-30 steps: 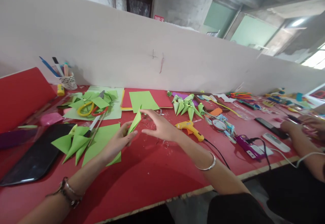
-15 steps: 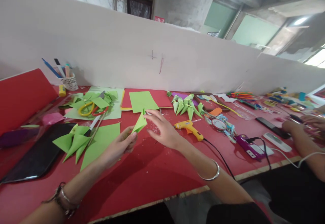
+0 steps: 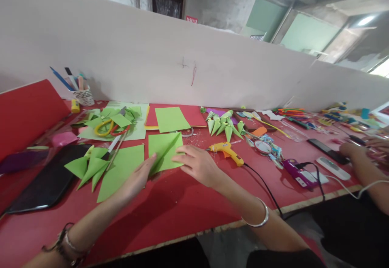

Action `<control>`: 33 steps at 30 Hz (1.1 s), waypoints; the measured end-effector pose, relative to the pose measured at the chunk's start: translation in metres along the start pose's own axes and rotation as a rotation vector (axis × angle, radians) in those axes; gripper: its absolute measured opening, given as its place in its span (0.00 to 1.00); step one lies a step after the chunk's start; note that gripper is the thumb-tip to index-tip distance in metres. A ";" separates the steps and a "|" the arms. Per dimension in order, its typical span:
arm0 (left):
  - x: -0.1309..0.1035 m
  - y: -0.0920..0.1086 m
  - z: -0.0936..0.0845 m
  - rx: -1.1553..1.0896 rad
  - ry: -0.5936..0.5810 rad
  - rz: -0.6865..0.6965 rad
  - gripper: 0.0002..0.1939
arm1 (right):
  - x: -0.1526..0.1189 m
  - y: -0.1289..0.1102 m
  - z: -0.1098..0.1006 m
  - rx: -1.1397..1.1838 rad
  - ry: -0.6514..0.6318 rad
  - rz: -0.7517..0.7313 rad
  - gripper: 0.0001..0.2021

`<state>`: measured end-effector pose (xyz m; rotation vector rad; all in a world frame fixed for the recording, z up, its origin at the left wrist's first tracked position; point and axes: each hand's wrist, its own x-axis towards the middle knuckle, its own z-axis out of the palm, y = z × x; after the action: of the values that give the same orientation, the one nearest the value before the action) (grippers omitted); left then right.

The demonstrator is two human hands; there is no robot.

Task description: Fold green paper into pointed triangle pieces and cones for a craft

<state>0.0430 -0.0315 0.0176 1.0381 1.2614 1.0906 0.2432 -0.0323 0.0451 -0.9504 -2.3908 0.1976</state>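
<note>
A square sheet of green paper [image 3: 165,151] with a diagonal crease is held up between my two hands, opened out over the red table [image 3: 182,207]. My left hand [image 3: 138,179] pinches its lower left edge, thumb on top. At the right edge, the fingers of my right hand [image 3: 199,164] are closed on the paper. To the left lie folded green paper cones [image 3: 91,166] and another green sheet [image 3: 121,171]. A yellow glue gun [image 3: 227,152] rests to the right of my right hand.
Scissors [image 3: 105,128] lie among green scraps at the back left, near a pen cup [image 3: 83,96]. Behind my hands is a stack of red paper [image 3: 196,117]. Finished green cones [image 3: 223,124] sit behind the glue gun. A purple power strip [image 3: 299,173] and a co-worker's hand [image 3: 352,152] are at right.
The green paper was a folded cone in my left hand and is now unfolded into a flat creased square. My right hand has come down and taken hold of its right edge.
</note>
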 end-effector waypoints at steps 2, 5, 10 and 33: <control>-0.003 0.002 -0.005 0.166 0.034 0.039 0.09 | -0.005 -0.001 0.000 0.034 0.009 -0.006 0.08; -0.007 0.005 -0.011 0.303 -0.015 0.033 0.10 | -0.014 -0.001 -0.001 0.258 0.008 0.028 0.07; -0.014 -0.004 -0.021 0.600 -0.063 0.369 0.28 | -0.034 0.001 0.002 0.504 -0.046 0.151 0.11; -0.043 -0.026 -0.022 1.241 -0.610 0.719 0.20 | -0.076 -0.006 0.023 0.055 -0.240 0.071 0.09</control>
<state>0.0218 -0.0787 -0.0008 2.6589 0.9881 0.2551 0.2731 -0.0861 -0.0055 -1.0366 -2.5542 0.4238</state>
